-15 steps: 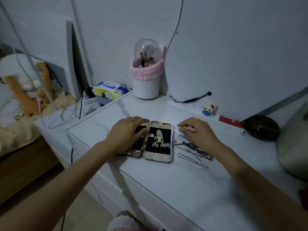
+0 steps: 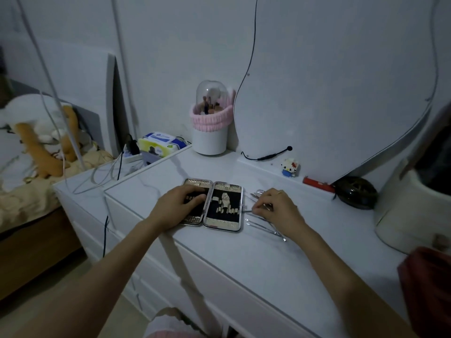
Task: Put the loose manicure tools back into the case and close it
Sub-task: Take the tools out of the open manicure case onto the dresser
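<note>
The manicure case (image 2: 223,208) lies open flat on the white dresser top (image 2: 256,259), with black lining and metal holders in both halves. My left hand (image 2: 179,207) rests palm down on the case's left half, covering most of it. My right hand (image 2: 277,207) sits just right of the case with fingertips curled onto a thin metal tool at the case's right edge; whether it is gripped I cannot tell. Several loose slim metal tools (image 2: 264,226) lie on the dresser under and in front of that hand, and tweezers (image 2: 255,193) stick out behind it.
A white brush holder with a pink band (image 2: 210,132) stands at the back. A small block figure (image 2: 289,167), a red stick (image 2: 316,184) and a black round object (image 2: 355,192) line the back right. A tissue pack (image 2: 159,143) and cables lie left; a white container (image 2: 412,215) right.
My right hand has drawn back slightly and curled its fingers down onto a tool beside the case. My left hand stays on the left half.
</note>
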